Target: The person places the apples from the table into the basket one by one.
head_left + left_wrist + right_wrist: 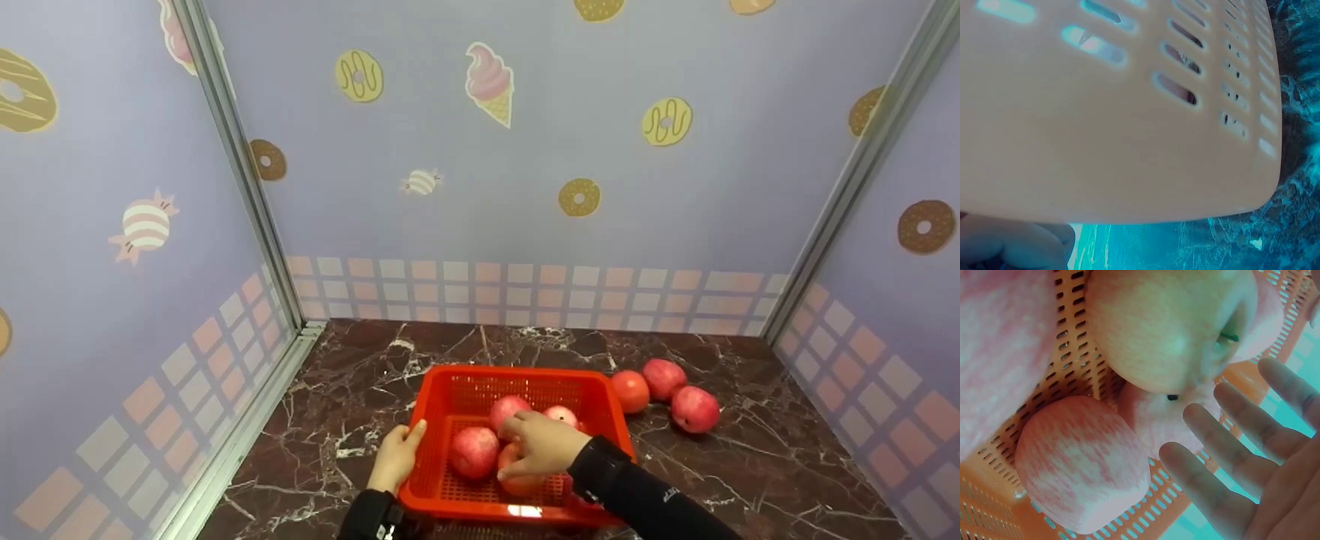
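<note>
A red plastic basket (517,372) with slotted sides holds several apples. My left hand (395,457) grips its left rim, thumb over the edge; the basket's wall (1100,152) fills most of the left wrist view. Inside the basket, my right hand (544,444) is over an orange-red apple (519,487), partly hiding it. A pinkish apple (474,453) sits to its left and another apple (510,407) lies behind. In the right wrist view the fingers (1213,481) are spread beside a striped apple (1081,461) and a yellowish apple (1168,326).
Outside the basket's right side, three apples lie close together on the dark marbled table: an orange-red apple (630,391), a red apple (664,379) and a pinkish-red apple (694,409). Patterned panels (525,225) with metal corner posts (251,172) enclose the back and sides.
</note>
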The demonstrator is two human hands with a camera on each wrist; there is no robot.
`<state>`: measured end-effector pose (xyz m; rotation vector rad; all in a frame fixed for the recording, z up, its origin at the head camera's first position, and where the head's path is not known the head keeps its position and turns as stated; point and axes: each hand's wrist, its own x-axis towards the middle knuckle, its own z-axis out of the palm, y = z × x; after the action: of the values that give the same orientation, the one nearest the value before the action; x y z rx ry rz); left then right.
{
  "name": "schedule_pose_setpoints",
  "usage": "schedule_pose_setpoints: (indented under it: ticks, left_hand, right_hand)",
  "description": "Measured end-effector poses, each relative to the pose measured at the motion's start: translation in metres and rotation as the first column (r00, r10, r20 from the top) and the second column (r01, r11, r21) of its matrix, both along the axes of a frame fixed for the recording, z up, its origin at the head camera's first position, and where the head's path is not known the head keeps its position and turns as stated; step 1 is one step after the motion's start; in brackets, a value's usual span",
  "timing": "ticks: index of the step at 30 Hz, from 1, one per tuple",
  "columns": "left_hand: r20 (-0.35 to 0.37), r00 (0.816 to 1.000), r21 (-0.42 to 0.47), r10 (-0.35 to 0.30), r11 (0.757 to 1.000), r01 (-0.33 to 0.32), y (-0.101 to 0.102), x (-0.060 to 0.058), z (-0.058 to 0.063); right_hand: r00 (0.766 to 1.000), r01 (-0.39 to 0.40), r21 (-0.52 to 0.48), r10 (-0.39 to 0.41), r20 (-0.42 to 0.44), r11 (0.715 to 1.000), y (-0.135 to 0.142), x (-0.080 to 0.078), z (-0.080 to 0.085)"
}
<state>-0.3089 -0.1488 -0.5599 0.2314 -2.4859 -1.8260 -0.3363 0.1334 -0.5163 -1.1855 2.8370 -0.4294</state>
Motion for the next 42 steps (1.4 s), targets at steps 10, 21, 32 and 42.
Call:
schedule_pose_setpoints:
  ticks: [10,21,32,42]
  left_hand:
    - [-0.016,1.000,-0.032,0.008,0.999,-0.008,-0.001,0.001,0.001]
    - [-0.017,1.000,-0.021,-0.003,1.000,0.003,-0.001,0.001,0.000]
    - [-0.022,1.000,-0.027,0.005,1.000,-0.005,-0.001,0.001,0.001]
    - [-0.012,1.000,-0.010,-0.014,1.000,0.014,-0.002,0.001,0.001]
  right_hand:
    - [0.995,0.103,-0.100,-0.101,0.027,0.990,0.011,-0.003,0.022]
    - [0.984,0.175,-0.229,-0.169,0.047,0.957,0.034,-0.011,0.036]
    - [0.952,0.300,-0.375,-0.301,0.056,0.877,0.076,-0.025,0.047]
    - [0.893,0.422,-0.421,-0.447,0.043,0.803,0.135,-0.039,0.031]
